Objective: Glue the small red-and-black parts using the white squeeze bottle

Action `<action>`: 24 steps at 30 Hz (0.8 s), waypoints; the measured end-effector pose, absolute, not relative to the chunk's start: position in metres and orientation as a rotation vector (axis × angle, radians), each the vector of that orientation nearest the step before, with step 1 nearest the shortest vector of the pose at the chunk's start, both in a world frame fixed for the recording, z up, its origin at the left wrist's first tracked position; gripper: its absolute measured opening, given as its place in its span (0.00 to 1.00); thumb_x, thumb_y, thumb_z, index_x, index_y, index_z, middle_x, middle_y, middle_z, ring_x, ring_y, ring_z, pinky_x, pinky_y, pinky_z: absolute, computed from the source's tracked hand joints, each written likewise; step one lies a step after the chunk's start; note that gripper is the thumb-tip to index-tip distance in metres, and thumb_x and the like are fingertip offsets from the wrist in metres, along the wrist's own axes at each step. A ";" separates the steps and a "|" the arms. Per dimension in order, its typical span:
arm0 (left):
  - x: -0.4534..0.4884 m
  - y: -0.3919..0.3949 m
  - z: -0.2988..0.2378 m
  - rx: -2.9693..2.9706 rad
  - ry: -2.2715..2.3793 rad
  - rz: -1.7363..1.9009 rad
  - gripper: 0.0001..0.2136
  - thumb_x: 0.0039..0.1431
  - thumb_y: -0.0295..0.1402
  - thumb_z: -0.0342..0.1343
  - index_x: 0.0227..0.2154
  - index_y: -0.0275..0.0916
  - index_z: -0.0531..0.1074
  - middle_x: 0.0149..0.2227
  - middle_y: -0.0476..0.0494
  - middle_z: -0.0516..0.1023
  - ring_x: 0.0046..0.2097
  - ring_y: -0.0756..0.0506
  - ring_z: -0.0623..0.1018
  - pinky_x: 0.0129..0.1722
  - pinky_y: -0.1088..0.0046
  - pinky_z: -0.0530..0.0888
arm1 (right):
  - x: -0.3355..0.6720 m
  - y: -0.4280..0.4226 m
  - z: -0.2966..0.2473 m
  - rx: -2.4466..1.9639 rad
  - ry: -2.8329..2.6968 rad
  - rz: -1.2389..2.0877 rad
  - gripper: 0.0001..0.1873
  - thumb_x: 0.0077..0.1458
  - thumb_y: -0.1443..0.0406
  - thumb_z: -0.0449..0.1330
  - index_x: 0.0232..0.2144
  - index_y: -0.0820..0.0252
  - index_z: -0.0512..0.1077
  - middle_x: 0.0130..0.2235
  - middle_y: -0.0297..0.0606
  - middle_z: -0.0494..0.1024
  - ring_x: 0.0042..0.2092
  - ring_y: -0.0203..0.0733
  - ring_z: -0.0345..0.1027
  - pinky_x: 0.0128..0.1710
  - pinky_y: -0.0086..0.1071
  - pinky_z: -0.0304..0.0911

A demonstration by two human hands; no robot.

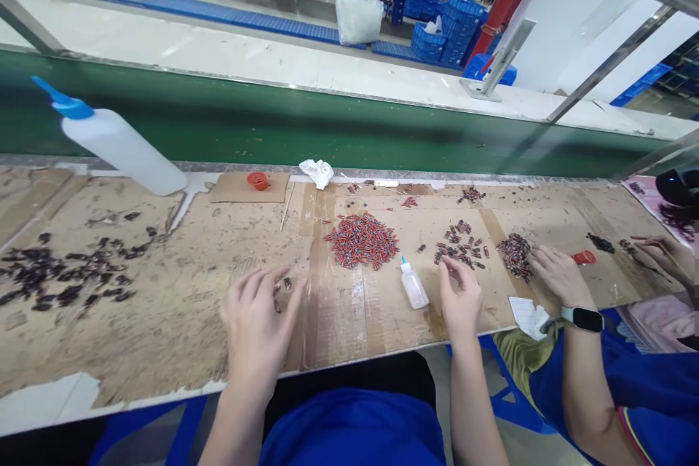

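My left hand (256, 324) rests on the cardboard-covered bench, fingers spread and stretched toward a few small dark parts (285, 283) at its fingertips. My right hand (461, 298) hovers just right of a small white dropper bottle (413, 285), its thumb and fingers curled together in a pinch; what they hold is too small to name. A pile of red and blue small parts (361, 239) lies beyond both hands. A scatter of dark and red parts (459, 242) sits above my right hand.
A co-worker's hand with a smartwatch (557, 277) works at a dark pile (514, 253) to the right, near a red cap (584, 257). A large squeeze bottle (117, 142) lies at the left, above dark scattered parts (65, 277). A green conveyor belt (328, 124) runs behind.
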State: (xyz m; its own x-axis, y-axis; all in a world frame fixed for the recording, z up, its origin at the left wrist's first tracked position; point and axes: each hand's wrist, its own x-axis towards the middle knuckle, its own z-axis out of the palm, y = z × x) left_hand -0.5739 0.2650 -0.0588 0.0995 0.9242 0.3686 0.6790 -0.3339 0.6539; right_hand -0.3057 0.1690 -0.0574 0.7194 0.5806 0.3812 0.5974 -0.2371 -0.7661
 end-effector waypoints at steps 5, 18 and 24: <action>-0.588 0.271 -0.080 2.149 1.841 0.990 0.12 0.58 0.44 0.56 0.28 0.41 0.75 0.37 0.35 0.78 0.51 0.28 0.68 0.50 0.37 0.59 | -0.314 0.162 -0.063 -2.082 -1.069 -0.124 0.22 0.54 0.50 0.59 0.40 0.61 0.78 0.43 0.50 0.77 0.45 0.53 0.70 0.49 0.48 0.66; -0.552 0.255 -0.101 2.302 1.377 0.998 0.09 0.60 0.36 0.53 0.31 0.46 0.78 0.36 0.41 0.80 0.48 0.34 0.71 0.47 0.51 0.65 | -0.344 0.164 -0.045 -1.856 -1.075 0.576 0.18 0.56 0.54 0.58 0.42 0.60 0.75 0.38 0.41 0.81 0.37 0.46 0.74 0.37 0.35 0.68; -0.544 0.254 -0.104 2.194 1.240 0.989 0.08 0.59 0.35 0.53 0.37 0.46 0.77 0.37 0.43 0.81 0.48 0.37 0.75 0.47 0.56 0.71 | -0.359 0.180 -0.051 -1.567 -0.921 0.749 0.14 0.43 0.56 0.67 0.28 0.60 0.75 0.25 0.34 0.78 0.24 0.38 0.67 0.24 0.29 0.63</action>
